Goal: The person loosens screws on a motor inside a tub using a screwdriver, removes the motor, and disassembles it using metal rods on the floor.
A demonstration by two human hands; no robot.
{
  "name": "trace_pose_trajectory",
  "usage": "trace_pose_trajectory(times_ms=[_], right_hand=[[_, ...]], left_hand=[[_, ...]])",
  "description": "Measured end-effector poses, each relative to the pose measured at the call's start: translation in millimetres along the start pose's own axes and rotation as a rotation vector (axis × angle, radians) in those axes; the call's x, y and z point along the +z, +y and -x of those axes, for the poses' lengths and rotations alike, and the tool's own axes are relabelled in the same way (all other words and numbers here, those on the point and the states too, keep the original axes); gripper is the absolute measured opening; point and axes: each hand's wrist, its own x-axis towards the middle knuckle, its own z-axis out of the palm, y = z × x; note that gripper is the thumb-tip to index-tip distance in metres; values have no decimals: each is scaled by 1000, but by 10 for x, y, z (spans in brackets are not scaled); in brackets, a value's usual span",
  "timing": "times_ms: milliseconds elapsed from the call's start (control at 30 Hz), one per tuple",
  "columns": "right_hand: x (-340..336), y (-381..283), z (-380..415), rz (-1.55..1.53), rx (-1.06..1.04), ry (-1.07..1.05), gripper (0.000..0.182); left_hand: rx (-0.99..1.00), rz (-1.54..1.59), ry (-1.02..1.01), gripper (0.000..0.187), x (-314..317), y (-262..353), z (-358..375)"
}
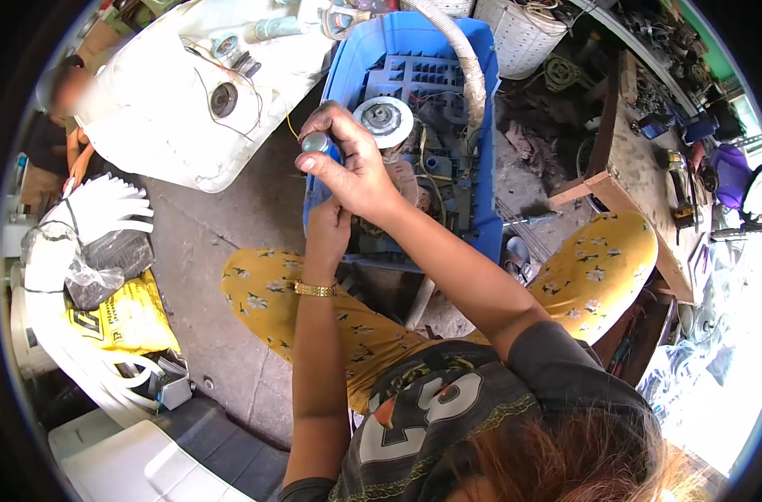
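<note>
My right hand (pixel 356 171) is closed round a small cylinder with a shiny, rounded grey end (pixel 315 143). A bit of blue shows beside that end; I cannot make out its exact kind. Just below, my left hand (pixel 329 222) is curled, touching or close against the right one, and what its fingers hold is hidden. Both hands are over the near left side of a blue plastic tub (pixel 486 50). Inside the tub, a white disc with a metal hub (pixel 383 117) lies beyond my right hand, among wires and dirty machine parts.
A ribbed hose (pixel 473 75) hangs into the tub. At left lies a large white panel (pixel 146 109) with wires and parts; a person (pixel 75 151) is behind it. White pipes (pixel 54 309) and a yellow bag (pixel 134 322) lie nearer. A wooden bench (pixel 640 184) with tools stands right.
</note>
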Motion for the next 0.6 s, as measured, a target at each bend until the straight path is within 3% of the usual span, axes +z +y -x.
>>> trace_pose_trajectory(times_ms=[100,200,333,367,500,600], right_hand=[[27,-153,16,-216,222,-16,35],[23,-140,-83,-405,342,-183,40],[75,-93,-40,-620,380,-131,45],[65,-69,-46,-638,351,-206,41],[151,-108,-43,-327,238,-31,25],[144,-211,17,174,115,109,24]], left_hand=[[-115,39,11,10,11,44,2],[-289,132,116,10,46,178,20],[-190,42,195,12,100,78,75],[-196,50,220,13,119,76,94],[-189,87,323,16,194,65,89],[-132,-88,379,19,181,157,90]])
